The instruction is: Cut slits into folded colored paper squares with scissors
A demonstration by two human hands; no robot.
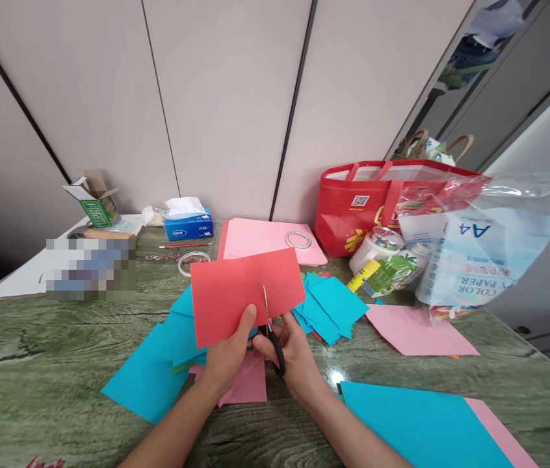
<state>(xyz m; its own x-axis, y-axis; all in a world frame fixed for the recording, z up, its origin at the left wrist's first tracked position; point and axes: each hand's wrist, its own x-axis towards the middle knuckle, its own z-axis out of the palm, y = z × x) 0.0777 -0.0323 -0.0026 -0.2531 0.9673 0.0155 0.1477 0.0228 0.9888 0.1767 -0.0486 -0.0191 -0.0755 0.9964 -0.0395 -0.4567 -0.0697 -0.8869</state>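
Observation:
My left hand (229,354) pinches the lower edge of a red paper sheet (236,289), holding it up over the table. My right hand (294,354) grips black-handled scissors (271,328), whose blades stand upright in the sheet's lower middle, partway into a cut. Blue paper sheets (168,364) and small pink pieces (248,383) lie on the table under both hands.
A green wood-grain table (36,364) carries a stack of blue squares (331,305), pink sheets (419,331), a large blue sheet (416,422), tape rolls (298,239), a tissue box (188,224), a red bag (357,205), glue containers (377,250) and a plastic colour-paper pack (480,253).

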